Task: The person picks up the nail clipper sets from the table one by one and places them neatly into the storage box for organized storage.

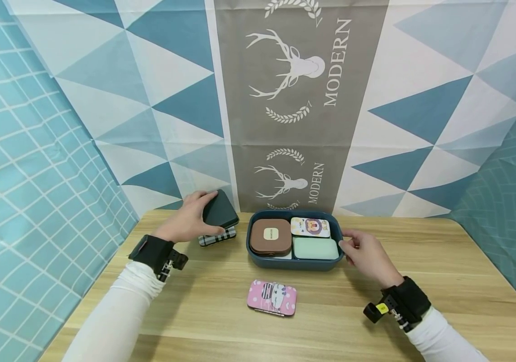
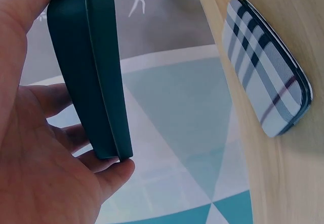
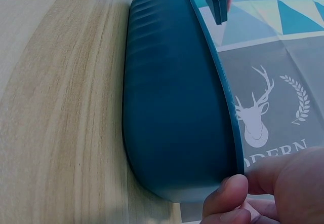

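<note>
My left hand [image 1: 190,218] grips a dark green rectangular case [image 1: 220,210] by its edges, thumb on one side and fingers on the other. The left wrist view shows the case [image 2: 91,72] raised off the table, apart from a black-and-white plaid case [image 2: 266,67] that lies on the wood. With thumb and fingers, my right hand [image 1: 368,255] pinches the right rim of a dark blue bin [image 1: 267,262]. Inside the bin are a brown square case [image 1: 270,236], a white tin with a lion picture [image 1: 311,227] and a pale green case [image 1: 316,249].
A pink tin with a cartoon cat [image 1: 272,297] lies on the wooden table [image 1: 222,332] in front of the bin. Behind the table's back edge hangs a patterned cloth [image 1: 280,136]. Blue tiled-pattern cloth [image 1: 36,166] hangs at the left side.
</note>
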The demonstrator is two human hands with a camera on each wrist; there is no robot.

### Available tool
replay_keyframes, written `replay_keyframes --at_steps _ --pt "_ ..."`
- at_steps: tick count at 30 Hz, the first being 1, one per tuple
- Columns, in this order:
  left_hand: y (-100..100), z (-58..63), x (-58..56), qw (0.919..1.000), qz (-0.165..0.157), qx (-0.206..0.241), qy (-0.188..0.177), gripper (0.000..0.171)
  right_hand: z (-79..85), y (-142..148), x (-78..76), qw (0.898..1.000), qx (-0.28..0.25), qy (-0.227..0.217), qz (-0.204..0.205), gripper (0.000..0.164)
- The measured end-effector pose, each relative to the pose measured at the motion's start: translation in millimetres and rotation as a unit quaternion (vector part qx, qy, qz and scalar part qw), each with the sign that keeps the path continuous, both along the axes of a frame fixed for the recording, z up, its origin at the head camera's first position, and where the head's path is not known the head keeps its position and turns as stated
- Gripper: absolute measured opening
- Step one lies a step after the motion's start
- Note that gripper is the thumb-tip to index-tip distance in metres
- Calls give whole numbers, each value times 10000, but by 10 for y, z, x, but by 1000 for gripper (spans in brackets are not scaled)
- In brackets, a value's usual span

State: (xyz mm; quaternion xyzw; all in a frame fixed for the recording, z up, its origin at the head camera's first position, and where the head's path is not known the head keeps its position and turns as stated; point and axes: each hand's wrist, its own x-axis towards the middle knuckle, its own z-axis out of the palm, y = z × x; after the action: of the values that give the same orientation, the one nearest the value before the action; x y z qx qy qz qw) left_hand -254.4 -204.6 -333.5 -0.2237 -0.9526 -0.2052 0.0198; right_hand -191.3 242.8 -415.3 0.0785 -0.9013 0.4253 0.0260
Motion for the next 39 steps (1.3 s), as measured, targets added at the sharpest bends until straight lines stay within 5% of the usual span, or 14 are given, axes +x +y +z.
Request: replay_keyframes --at_steps 39 --pt "732 64 -3 9967 -775 37 255 105 15 -7 10 9999 -148 -57 -30 40"
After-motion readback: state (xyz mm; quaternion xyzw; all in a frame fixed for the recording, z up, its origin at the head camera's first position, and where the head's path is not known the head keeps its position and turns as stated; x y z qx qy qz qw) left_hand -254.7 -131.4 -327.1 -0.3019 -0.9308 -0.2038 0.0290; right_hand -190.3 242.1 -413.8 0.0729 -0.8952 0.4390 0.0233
